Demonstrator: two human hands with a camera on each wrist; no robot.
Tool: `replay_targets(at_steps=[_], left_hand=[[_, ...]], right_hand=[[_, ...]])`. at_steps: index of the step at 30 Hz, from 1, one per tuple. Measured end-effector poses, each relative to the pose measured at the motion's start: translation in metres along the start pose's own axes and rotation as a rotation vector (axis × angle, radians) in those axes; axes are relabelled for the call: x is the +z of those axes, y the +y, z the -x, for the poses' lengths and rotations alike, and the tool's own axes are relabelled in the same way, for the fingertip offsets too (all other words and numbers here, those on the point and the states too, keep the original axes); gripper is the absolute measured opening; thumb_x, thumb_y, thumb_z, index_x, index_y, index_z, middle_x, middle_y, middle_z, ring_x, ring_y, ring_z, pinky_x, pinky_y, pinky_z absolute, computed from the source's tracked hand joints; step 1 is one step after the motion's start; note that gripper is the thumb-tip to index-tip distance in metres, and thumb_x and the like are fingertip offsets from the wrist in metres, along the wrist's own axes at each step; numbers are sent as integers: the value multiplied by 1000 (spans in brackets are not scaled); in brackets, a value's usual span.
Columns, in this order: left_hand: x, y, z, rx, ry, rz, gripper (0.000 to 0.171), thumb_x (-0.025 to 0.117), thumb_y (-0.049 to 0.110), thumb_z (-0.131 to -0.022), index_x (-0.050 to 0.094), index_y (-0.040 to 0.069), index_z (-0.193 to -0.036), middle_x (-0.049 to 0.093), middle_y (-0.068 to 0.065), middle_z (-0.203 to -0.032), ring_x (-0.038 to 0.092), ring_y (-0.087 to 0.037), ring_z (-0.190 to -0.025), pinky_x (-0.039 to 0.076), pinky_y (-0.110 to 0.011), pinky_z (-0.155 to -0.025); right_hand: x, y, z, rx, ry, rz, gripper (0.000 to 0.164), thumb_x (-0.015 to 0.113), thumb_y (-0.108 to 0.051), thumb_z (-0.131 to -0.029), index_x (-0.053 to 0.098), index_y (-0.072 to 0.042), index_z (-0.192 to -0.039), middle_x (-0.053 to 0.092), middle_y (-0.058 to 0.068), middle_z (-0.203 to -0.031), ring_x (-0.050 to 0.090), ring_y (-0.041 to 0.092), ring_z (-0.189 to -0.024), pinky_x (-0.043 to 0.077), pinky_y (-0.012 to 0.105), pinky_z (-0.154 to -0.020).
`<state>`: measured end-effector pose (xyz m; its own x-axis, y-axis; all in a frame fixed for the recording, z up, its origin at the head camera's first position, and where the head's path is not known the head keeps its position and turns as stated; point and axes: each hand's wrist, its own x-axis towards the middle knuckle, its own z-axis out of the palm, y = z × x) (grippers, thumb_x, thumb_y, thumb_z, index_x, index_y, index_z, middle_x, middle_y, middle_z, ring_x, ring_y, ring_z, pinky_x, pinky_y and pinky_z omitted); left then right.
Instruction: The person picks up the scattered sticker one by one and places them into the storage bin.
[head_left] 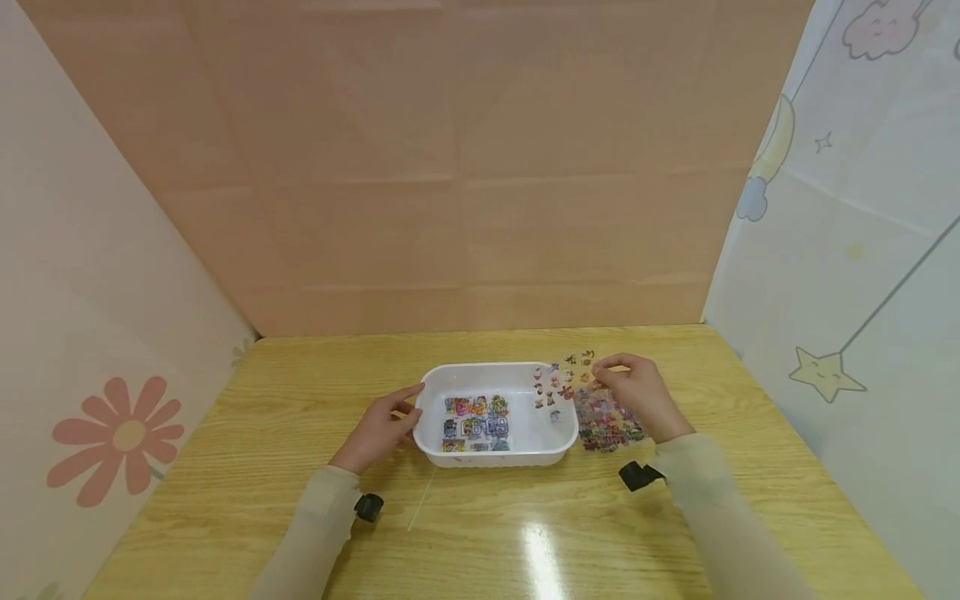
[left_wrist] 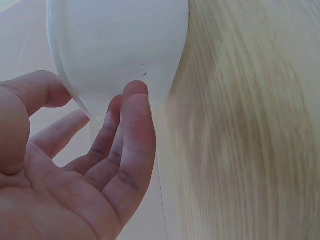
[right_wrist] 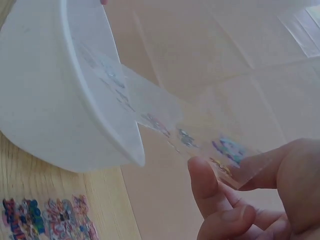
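A white plastic tub (head_left: 495, 459) with rounded corners stands on the table, and sticker sheets with colourful printed figures (head_left: 476, 425) lie in its left part. My left hand (head_left: 381, 427) holds the tub's left end; in the left wrist view its fingers (left_wrist: 137, 125) rest against the outer wall, with the thumb at the rim. Between thumb and fingertips, my right hand (head_left: 637, 392) pinches the corner of a clear sticker sheet (right_wrist: 182, 135) with small figures. This sheet slants down over the tub's right rim, its far end inside the tub.
Beside the tub's right end lies a pile of colourful sticker sheets (head_left: 607, 425) on the wooden table (head_left: 300, 375). A thin pale strip (head_left: 422, 498) lies in front of the tub. Behind the table rises a pinkish backdrop (head_left: 450, 208), with patterned panels at both sides.
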<state>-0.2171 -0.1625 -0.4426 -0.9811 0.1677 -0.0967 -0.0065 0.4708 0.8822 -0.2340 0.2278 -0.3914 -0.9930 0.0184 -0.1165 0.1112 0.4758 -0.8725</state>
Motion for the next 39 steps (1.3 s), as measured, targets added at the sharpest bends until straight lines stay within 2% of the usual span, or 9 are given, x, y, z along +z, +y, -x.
replay_targets(at_steps=[3,12,17,22,25,28,31,34,39], left_hand=[[0,0,0,-1,1,-3,46,57,18,-94,47,22,-140,58,-13,-104,61,-24,-77,55,-38,-64],[0,0,-2,-3,-1,3,46,57,19,-95,47,22,-140,58,-13,-104,60,-25,-77,55,-39,-65],[-1,2,-1,-3,4,4,46,57,19,-95,47,22,-140,58,-13,-105,60,-23,-78,55,-39,-66],[0,3,-1,1,7,-4,46,56,18,-95,47,22,-140,58,-13,-106,59,-20,-79,55,-38,-66],[0,3,-1,4,8,-8,46,56,18,-95,47,22,-139,58,-13,-106,58,-20,-79,55,-38,-66],[0,3,-2,7,7,-10,46,56,18,-95,47,22,-139,59,-13,-106,59,-20,-79,55,-38,-65],[0,3,-2,8,7,-10,46,57,19,-95,47,22,-139,59,-13,-105,59,-21,-79,55,-38,-65],[-1,2,-2,5,8,-9,46,57,19,-94,48,22,-139,59,-13,-105,59,-21,-79,55,-38,-65],[0,0,-1,-10,3,-1,46,58,20,-94,48,23,-139,58,-12,-106,58,-21,-81,55,-37,-66]], right_hand=[[7,-3,-1,-9,-11,6,30,53,-26,-96,59,-5,-117,69,12,-95,47,10,-53,40,29,-46],[26,-13,-3,-48,-55,-2,27,56,-23,-94,60,-4,-113,71,11,-91,57,13,-61,37,28,-45],[39,-16,-5,-59,-77,22,27,57,-23,-94,58,-4,-113,72,9,-89,62,11,-68,40,27,-50],[51,-19,-6,-44,-93,52,26,58,-25,-93,59,-7,-111,72,6,-87,66,19,-79,40,29,-52],[57,-22,-5,-34,-93,78,24,59,-26,-92,60,-10,-110,72,3,-84,65,21,-85,42,32,-58],[63,-23,-5,-34,-87,106,23,60,-27,-91,61,-13,-108,72,-1,-81,65,20,-89,46,38,-72],[68,-24,-4,-51,-98,120,23,60,-27,-90,61,-12,-108,71,-2,-80,65,19,-89,45,47,-86],[72,-25,-3,-53,-112,103,23,61,-25,-90,60,-11,-108,71,-1,-81,66,18,-87,43,49,-89],[79,-25,-3,-32,-123,108,23,63,-24,-88,59,-12,-108,71,-2,-80,66,17,-84,45,41,-80]])
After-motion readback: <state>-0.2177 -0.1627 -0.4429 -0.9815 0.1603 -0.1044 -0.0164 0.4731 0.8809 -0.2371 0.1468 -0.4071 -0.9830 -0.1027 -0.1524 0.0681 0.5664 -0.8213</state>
